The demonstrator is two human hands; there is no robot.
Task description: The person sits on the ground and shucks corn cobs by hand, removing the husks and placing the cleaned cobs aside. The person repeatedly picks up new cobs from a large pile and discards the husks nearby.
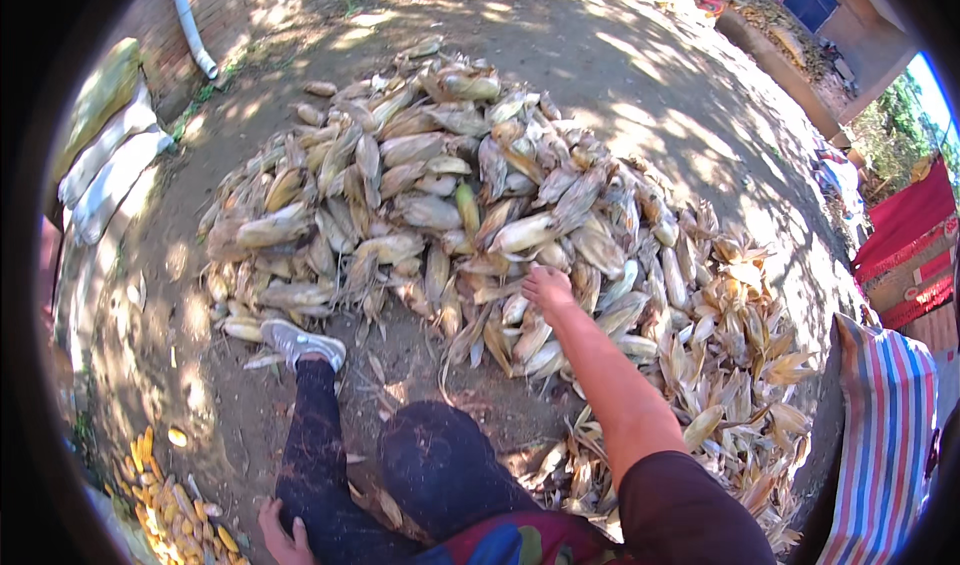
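Note:
A broad heap of unshelled corn ears in dry husks point(420, 149) lies on the ground before me. My right hand point(547, 287) is stretched out to the near side of the heap, its fingers bent against the husks. Whether it grips an ear there, I cannot tell. Just beyond its fingertips is a pale husked-over ear point(525, 233). One greenish ear point(467, 209) stands out in the middle of the heap. Beside my left leg, my left hand point(285, 531) hangs low with thumb and fingers apart, holding nothing visible.
Loose stripped husks point(739, 385) pile up at my right. Bare yellow cobs point(176, 516) lie at the lower left. Full sacks point(120, 160) lean by the brick wall, near a white pipe point(191, 25). A striped cloth point(881, 430) hangs at the far right.

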